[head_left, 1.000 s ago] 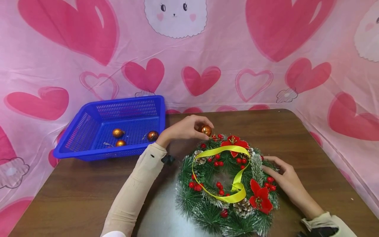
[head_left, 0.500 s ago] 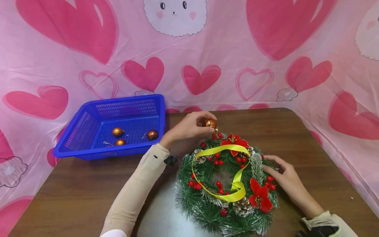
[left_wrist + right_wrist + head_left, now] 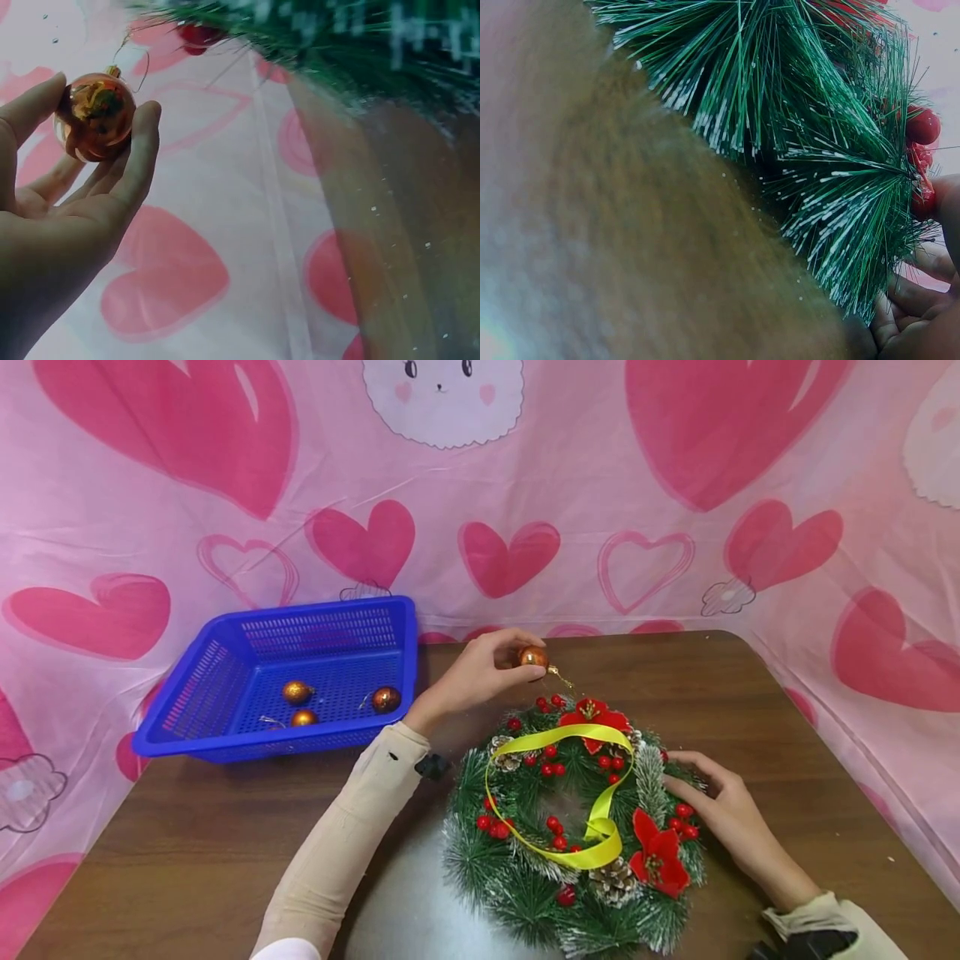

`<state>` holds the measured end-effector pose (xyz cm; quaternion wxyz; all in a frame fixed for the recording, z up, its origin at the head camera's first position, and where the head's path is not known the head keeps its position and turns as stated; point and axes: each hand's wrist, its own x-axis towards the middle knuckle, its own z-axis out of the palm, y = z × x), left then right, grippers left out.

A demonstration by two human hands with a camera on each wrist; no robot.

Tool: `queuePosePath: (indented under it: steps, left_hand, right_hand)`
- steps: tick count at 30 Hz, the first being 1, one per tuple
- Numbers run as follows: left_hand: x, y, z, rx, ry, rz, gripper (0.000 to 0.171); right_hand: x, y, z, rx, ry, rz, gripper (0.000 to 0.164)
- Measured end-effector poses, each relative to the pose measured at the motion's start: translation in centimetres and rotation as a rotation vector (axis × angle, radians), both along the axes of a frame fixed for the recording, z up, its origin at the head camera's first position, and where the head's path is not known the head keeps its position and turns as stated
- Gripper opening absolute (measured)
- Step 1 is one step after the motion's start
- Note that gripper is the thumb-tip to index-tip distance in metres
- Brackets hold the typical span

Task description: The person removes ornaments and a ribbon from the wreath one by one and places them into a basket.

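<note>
A shiny copper-gold Christmas bauble (image 3: 533,657) is pinched between the thumb and fingertips of my left hand (image 3: 480,675), above the wreath's far edge. From its gold cap a thin hanging loop trails off to the right; the left wrist view shows the bauble (image 3: 94,120) from below. My right hand (image 3: 723,814) grips the right rim of the green Christmas wreath (image 3: 487,860), thumb over the top and fingers curled at the outer edge. Yellow ribbon (image 3: 588,860) lies loosely across the wreath among red berries, red flowers (image 3: 660,864) and pine cones (image 3: 615,882).
To the left stands a blue plastic basket (image 3: 277,745) with several more baubles (image 3: 298,692) inside. Brown wooden table (image 3: 195,852) lies under everything, and a pink heart-printed cloth (image 3: 562,468) hangs behind it.
My left hand has lifted the bauble up and slightly away from the wreath's far edge, and its hanging loop now shows. The right hand keeps its place on the wreath.
</note>
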<state>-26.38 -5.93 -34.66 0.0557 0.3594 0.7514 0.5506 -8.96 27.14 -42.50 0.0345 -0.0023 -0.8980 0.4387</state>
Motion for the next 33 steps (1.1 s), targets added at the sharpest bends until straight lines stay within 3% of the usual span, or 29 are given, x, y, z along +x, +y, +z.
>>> queuePosePath:
  steps: [10, 17, 25, 33]
  left_hand:
    - [1.0, -1.6, 3.0, 0.04, 0.047, 0.074, 0.034]
    - [1.3, -3.6, 2.9, 0.07, 0.096, 0.149, 0.033]
    - [4.3, -4.8, 4.4, 0.098, 0.082, 0.139, 0.034]
    - [3.6, -6.7, 2.1, 0.081, 0.078, 0.18, 0.036]
  right_hand:
    - [-0.4, -0.1, 0.5, -0.017, 0.017, 0.0, 0.035]
    - [-0.4, -0.3, 0.4, -0.02, 0.009, 0.018, 0.035]
    - [0.0, -0.1, 0.6, -0.003, -0.008, 0.006, 0.038]
    - [0.1, -0.2, 0.4, -0.006, -0.014, -0.001, 0.038]
